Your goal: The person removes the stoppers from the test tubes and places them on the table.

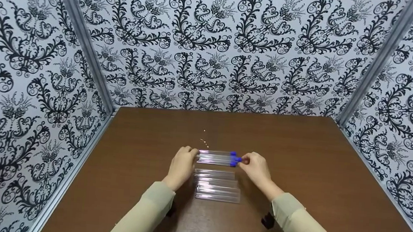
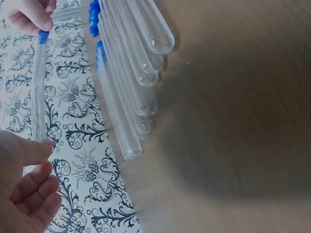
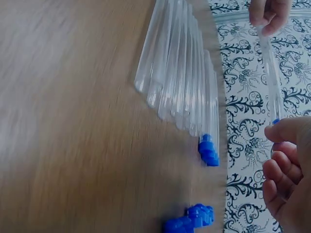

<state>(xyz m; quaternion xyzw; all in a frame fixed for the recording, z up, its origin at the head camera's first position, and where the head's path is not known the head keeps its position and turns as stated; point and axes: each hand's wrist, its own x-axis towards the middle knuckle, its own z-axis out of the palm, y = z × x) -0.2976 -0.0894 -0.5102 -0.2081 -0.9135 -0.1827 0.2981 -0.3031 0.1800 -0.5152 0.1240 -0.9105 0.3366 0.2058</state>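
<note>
Between my two hands a clear test tube (image 2: 40, 92) with a blue cap (image 2: 43, 36) is held lengthwise. My left hand (image 1: 183, 162) pinches its plain end between thumb and finger. At the capped end, the thumb and finger of my right hand (image 1: 257, 168) grip the blue cap. In the head view the held tube overlaps a few capped tubes (image 1: 214, 161) lying on the table. Nearer the body, several uncapped tubes (image 1: 218, 191) lie side by side. The right wrist view also shows loose blue caps (image 3: 199, 214) beside the tubes.
The brown table (image 1: 146, 126) is bordered by patterned walls (image 1: 211, 50) and grey metal posts (image 1: 87, 44). Small bright specks (image 1: 205, 142) show on the tabletop beyond the tubes. Dark wrist devices (image 1: 267, 220) hang under the sleeves.
</note>
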